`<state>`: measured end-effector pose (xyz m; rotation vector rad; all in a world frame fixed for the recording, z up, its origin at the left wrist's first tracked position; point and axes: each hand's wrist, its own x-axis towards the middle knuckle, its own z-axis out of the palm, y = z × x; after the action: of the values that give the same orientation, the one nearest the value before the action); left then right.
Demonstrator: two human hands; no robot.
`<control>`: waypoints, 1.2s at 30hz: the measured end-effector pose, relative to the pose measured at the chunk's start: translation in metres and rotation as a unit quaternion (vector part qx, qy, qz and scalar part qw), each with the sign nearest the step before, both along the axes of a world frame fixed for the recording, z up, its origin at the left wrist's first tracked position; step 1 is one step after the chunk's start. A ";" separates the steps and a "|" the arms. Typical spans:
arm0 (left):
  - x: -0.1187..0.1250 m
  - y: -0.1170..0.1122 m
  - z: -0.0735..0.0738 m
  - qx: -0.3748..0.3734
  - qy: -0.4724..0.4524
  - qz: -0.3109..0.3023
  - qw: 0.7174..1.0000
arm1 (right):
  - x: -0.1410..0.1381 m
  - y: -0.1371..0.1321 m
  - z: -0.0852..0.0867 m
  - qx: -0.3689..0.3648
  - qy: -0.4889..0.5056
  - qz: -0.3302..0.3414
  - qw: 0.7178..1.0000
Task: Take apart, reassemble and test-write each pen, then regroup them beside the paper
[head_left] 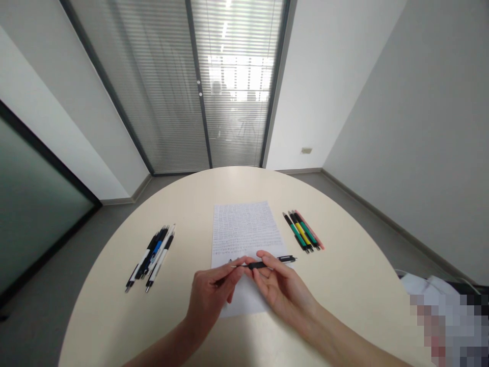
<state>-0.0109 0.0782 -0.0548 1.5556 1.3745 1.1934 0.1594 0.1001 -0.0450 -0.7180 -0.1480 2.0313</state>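
Observation:
Over the lower part of a handwritten paper sheet (244,229), both hands meet around a black pen (256,265) lying roughly level. My right hand (284,293) is palm up, its thumb and fingers closed on the barrel; the clip end sticks out to the right. At the thin, pale front end, my left hand (212,290) pinches with thumb and fingertips. A small dark bit shows by the left fingers, but I cannot make out what it is. The fingers partly hide the pen's front.
Left of the sheet lies a group of black, white and blue pens (153,260). To its right are several green, yellow and pink pens (301,232) side by side. The round table (244,183) faces a glass partition with blinds (237,102). At right, a blurred-out patch (446,326) covers something.

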 end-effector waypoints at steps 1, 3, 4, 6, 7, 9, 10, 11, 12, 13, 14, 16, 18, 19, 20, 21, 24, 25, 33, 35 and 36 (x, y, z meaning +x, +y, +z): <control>0.000 -0.001 0.002 -0.014 -0.023 0.013 1.000 | 0.001 0.001 0.000 0.003 -0.001 -0.001 1.000; -0.001 -0.001 0.005 -0.027 -0.058 0.055 0.996 | 0.003 0.003 0.000 0.009 -0.008 -0.012 1.000; -0.001 -0.001 0.006 -0.027 -0.071 0.079 0.994 | 0.005 0.004 0.000 0.010 -0.011 -0.019 1.000; -0.002 0.000 0.008 -0.029 -0.089 0.111 0.989 | 0.007 0.005 0.000 0.013 -0.015 -0.029 0.999; -0.002 0.001 0.008 -0.032 -0.094 0.110 0.989 | 0.007 0.005 0.000 0.013 -0.015 -0.033 0.999; -0.001 0.002 0.005 -0.051 -0.093 0.072 0.992 | 0.007 0.004 0.000 0.014 -0.012 -0.037 0.999; 0.000 0.002 0.003 -0.064 -0.090 0.045 0.993 | 0.007 0.003 0.000 0.015 -0.009 -0.038 0.999; 0.002 0.001 0.001 -0.077 -0.087 0.021 0.993 | 0.006 0.002 -0.001 0.016 -0.006 -0.036 0.999; 0.003 0.001 -0.001 -0.086 -0.085 0.006 0.993 | 0.005 0.002 -0.002 0.016 -0.004 -0.034 0.999; 0.005 0.000 -0.003 -0.091 -0.084 0.002 0.992 | 0.004 0.001 -0.003 0.016 -0.002 -0.030 0.999; 0.005 0.000 -0.004 -0.091 -0.085 0.006 0.992 | 0.003 0.000 -0.003 0.016 -0.001 -0.028 0.999; 0.005 -0.001 -0.004 -0.085 -0.097 0.023 0.991 | 0.002 -0.001 -0.004 0.017 -0.002 -0.024 1.000; 0.003 -0.001 0.000 -0.069 -0.137 0.053 0.987 | 0.002 -0.001 -0.004 0.018 -0.005 -0.021 1.000; 0.001 -0.001 0.003 -0.057 -0.166 0.077 0.981 | 0.003 0.000 -0.004 0.016 -0.007 -0.021 1.000; 0.000 0.000 0.006 -0.044 -0.193 0.102 0.975 | 0.004 0.002 -0.003 0.013 -0.009 -0.025 1.000; -0.001 0.001 0.009 -0.036 -0.208 0.119 0.970 | 0.006 0.004 -0.003 0.009 -0.012 -0.033 0.999; -0.001 0.003 0.011 -0.057 -0.125 0.072 0.988 | 0.011 0.009 0.000 -0.002 -0.025 -0.067 0.997; 0.000 0.003 0.010 -0.074 -0.064 0.032 0.995 | 0.013 0.011 0.001 -0.003 -0.028 -0.076 0.997; 0.014 0.000 -0.002 -0.107 0.250 -0.050 0.961 | 0.015 0.013 0.006 -0.007 -0.042 -0.094 0.995; 0.015 0.002 -0.002 -0.102 0.272 -0.047 0.956 | 0.015 0.013 0.005 -0.006 -0.042 -0.094 0.995; 0.015 0.002 -0.002 -0.101 0.275 -0.047 0.955 | 0.015 0.013 0.005 -0.007 -0.041 -0.093 0.995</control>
<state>0.0039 0.0803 -0.0567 1.8558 1.6836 0.5504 0.1742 0.1131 -0.0403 -0.7946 -0.1109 1.8276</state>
